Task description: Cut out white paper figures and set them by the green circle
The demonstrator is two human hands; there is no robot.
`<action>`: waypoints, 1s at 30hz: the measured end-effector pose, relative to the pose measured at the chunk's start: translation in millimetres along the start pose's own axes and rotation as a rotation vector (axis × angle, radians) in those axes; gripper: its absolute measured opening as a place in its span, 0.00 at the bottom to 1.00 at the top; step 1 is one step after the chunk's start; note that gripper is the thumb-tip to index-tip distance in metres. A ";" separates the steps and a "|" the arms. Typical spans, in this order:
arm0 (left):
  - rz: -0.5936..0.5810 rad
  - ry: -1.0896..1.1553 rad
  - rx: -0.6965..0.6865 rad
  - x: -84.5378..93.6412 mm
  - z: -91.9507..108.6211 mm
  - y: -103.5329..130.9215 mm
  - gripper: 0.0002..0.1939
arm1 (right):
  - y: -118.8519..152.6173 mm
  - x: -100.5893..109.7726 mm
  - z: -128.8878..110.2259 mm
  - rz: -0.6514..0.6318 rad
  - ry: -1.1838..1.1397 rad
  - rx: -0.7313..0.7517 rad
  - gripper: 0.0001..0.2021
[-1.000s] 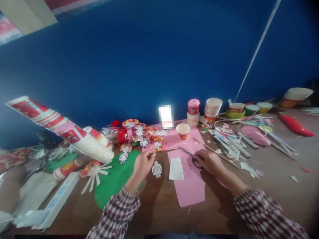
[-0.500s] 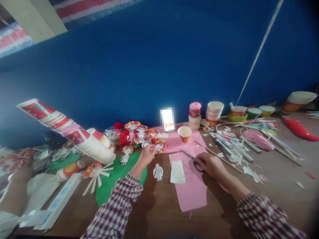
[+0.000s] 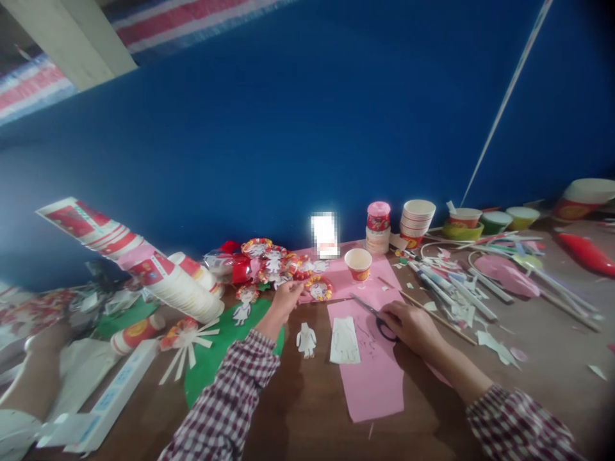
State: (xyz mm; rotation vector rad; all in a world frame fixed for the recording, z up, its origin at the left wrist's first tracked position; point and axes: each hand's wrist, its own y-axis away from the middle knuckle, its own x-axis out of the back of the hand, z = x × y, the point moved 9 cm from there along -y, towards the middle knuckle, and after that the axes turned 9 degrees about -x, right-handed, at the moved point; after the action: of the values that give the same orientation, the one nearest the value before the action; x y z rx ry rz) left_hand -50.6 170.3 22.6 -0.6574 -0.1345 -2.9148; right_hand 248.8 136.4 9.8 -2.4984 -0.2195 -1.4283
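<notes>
Down toward the near edge of the worktop [image 3: 288, 410], a pink sheet [image 3: 375, 397] lies lengthwise, and a piece of white paper [image 3: 344, 339] bearing a drawn outline overlaps its left edge. Left of that paper, apart from it, lies a white cutout figure [image 3: 306, 340]. A green sheet [image 3: 206, 358] lies partly beneath the left forearm; farther toward the left edge are a long white box [image 3: 115, 397] and another person's arm [image 3: 41, 374].

Just beyond, the right hand [image 3: 408, 323] has its fingers curled over the handles of the scissors [image 3: 369, 306], which lie across the pink sheet, blades pointing away to the left. The left hand [image 3: 287, 299] pinches the left rim of a round paper face [image 3: 319, 289], over the near left corner of a second pink sheet [image 3: 331, 275]. A paper cup [image 3: 359, 264] stands upright on that sheet.

Farther back, a bunch of decorated paper dolls [image 3: 273, 259] lies left of the cup, and a stack of cups [image 3: 418, 224] stands near the far edge, before a blue wall [image 3: 307, 128].
</notes>
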 end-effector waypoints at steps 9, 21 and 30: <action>0.111 -0.128 -0.097 9.7 4.7 -8.9 0.14 | -0.5 0.8 -1.3 -0.008 0.016 -0.005 0.13; 0.272 -0.418 -0.164 73.0 2.5 -15.2 0.12 | -0.6 -1.3 -0.1 -0.013 0.013 0.011 0.14; 0.230 -0.533 -0.215 74.2 12.4 -16.9 0.13 | -1.9 -0.7 0.1 -0.005 0.005 0.008 0.13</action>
State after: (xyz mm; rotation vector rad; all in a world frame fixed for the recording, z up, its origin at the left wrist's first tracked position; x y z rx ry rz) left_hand -114.5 179.0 65.0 -1.3720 0.1872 -2.4872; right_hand 248.0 138.2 9.3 -2.4893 -0.2305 -1.4323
